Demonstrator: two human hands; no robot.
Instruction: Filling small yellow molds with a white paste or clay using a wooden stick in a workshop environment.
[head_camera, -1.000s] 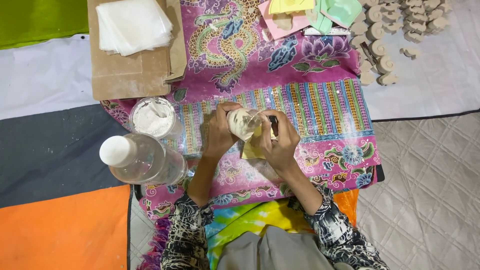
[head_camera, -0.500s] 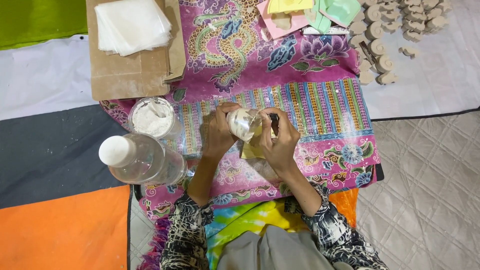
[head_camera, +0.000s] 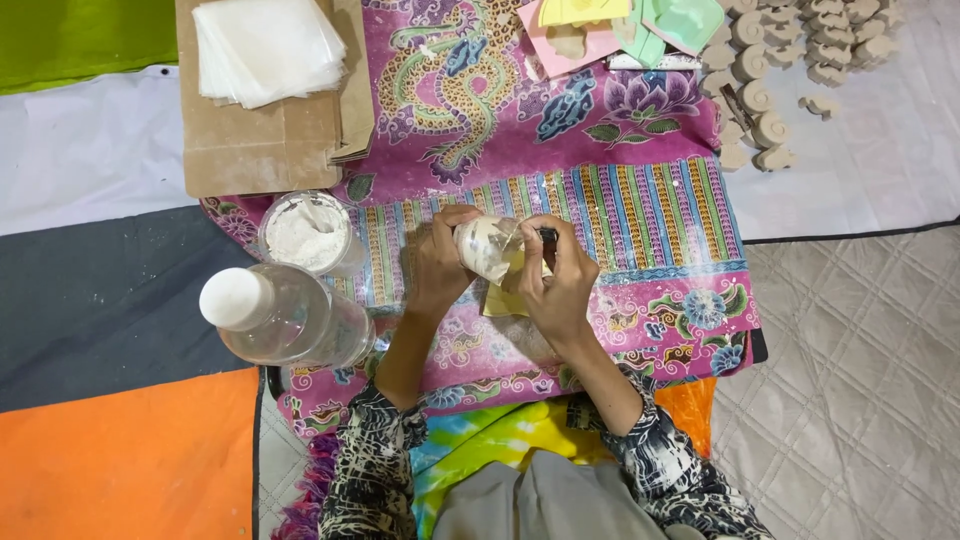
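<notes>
Pale rounded piece (head_camera: 487, 247) clasped between left hand (head_camera: 437, 262), right hand (head_camera: 558, 283); fingers closed round it

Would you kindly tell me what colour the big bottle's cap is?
White; the bottle cap shows best in the head view.

The left hand (head_camera: 440, 265) and right hand (head_camera: 558, 285) cover most of the pale object (head_camera: 487, 247); its shape cannot be determined. The dark item (head_camera: 548, 235) behind the right hand is mostly hidden. Above the object, the moulds (head_camera: 620, 25) and paper stack (head_camera: 268, 45) are cut off by the top edge.
</notes>
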